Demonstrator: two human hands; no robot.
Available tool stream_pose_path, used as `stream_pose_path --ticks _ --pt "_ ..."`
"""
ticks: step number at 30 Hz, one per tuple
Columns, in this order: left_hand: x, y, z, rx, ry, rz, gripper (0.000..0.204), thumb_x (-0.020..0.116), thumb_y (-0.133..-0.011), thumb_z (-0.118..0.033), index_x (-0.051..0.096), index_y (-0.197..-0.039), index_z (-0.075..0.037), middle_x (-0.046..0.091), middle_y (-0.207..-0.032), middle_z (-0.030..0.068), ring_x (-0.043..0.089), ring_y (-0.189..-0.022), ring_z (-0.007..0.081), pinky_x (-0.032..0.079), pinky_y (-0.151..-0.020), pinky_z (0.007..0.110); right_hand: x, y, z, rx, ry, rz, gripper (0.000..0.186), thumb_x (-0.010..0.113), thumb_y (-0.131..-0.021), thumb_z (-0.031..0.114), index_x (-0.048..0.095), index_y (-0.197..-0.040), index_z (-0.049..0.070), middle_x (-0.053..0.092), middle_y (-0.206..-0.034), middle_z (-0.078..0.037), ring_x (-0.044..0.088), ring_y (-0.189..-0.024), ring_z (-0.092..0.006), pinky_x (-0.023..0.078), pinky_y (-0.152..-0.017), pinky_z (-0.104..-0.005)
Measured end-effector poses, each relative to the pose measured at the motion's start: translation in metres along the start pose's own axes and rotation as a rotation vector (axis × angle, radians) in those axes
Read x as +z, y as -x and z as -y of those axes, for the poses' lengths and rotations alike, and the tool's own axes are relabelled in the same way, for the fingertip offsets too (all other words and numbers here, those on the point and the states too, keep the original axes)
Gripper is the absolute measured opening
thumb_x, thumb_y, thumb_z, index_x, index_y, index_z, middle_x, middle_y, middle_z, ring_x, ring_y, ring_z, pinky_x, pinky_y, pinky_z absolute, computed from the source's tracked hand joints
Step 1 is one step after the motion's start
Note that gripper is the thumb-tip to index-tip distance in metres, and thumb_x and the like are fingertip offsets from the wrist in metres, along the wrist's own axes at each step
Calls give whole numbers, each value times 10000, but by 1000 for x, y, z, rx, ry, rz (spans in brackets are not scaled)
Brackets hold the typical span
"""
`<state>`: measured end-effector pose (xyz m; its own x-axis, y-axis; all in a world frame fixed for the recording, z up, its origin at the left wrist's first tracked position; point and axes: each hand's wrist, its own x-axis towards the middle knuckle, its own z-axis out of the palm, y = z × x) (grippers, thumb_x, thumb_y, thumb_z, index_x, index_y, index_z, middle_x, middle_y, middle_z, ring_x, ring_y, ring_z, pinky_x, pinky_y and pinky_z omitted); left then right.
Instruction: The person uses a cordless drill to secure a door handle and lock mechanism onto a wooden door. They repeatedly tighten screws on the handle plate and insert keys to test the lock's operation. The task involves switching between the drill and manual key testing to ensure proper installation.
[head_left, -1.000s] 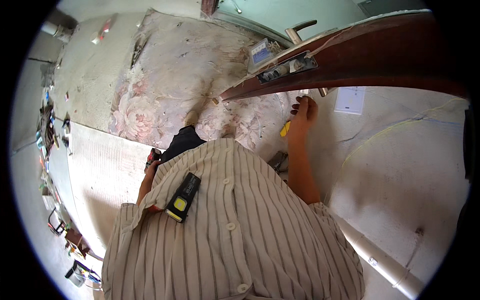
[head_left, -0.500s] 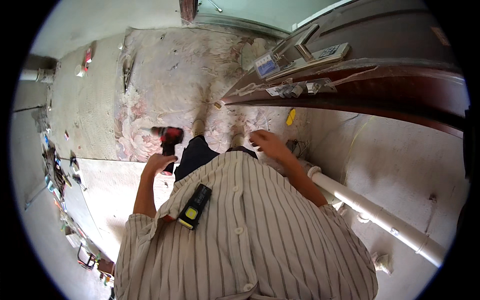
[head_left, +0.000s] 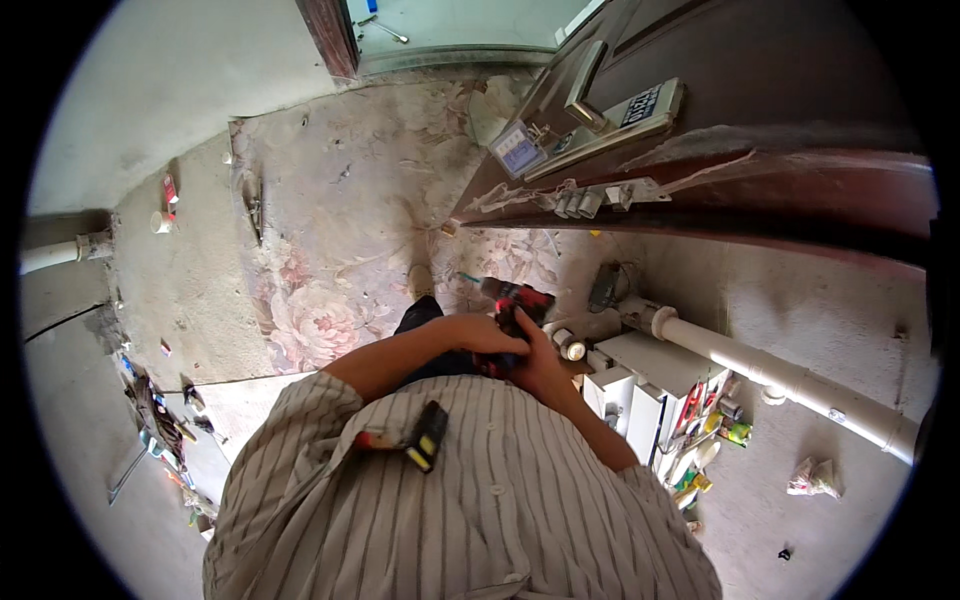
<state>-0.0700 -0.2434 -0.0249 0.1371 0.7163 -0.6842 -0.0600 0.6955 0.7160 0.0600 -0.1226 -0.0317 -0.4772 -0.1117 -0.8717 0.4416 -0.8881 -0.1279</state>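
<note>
At centre: drill (head_left: 527, 298), left hand (head_left: 492, 335) and right hand (head_left: 537, 358) closed around its lower part; probably heavy, rigid, best gripped there.

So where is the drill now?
The drill is just right of centre in the head view, held between the left hand and right hand.

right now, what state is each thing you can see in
red-and-black cordless drill, held, bit fitted
bare right hand, closed around the drill's handle
bare left hand, against the drill's lower part, fingers partly hidden
dark red wooden door, open, edge exposed
silver cylindrical lock bolts, sticking out from the door's edge
small black rectangular flashlight, hanging tilted, unclear whether lit
faded floral carpet, spread out, dirty
</note>
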Motion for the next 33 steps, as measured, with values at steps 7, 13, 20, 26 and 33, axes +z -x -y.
stream_pose_path --ticks 7,13,20,26,33 --pt "-27 19 -38 331 -422 -529 551 570 -875 -560 689 -901 -22 680 -794 200 663 -771 341 498 -696 453 -59 40 -20 -325 -306 -65 302 621 -904 386 630 -1021 108 649 -967 -95 621 -923 -283 482 -897 -487" --pt "-146 50 -99 756 -403 -1543 307 534 -940 -293 630 -1126 -68 667 -906 200 634 -886 373 492 -782 430 -138 61 -62 -486 -414 -57 278 610 -908 376 574 -953 104 614 -770 -59 610 -725 -222 521 -722 -416" --pt "-173 54 -124 596 -412 -1049 367 433 -978 -323 647 -1083 -44 599 -781 47 512 -654 137 436 -611 305 -221 73 -147 -499 -631 -51 254 605 -903 369 615 -941 117 618 -726 -53 610 -651 -205 525 -612 -353" --pt "-179 53 -150 301 253 -693 269 475 -937 -302 620 -816 -111 489 -689 -39 283 -517 64 221 -482 237 -258 96 -226 -497 -720 -325 228 630 -868 410 614 -861 182 619 -711 -8 605 -607 -171 500 -436 -295" --pt "-191 40 -149 201 334 -588 248 517 -961 -310 636 -860 -117 618 -757 -15 593 -652 105 457 -547 244 -259 113 -309 -539 -1023 -635 216 655 -831 392 625 -848 180 571 -674 27 528 -521 -128 446 -401 -225"
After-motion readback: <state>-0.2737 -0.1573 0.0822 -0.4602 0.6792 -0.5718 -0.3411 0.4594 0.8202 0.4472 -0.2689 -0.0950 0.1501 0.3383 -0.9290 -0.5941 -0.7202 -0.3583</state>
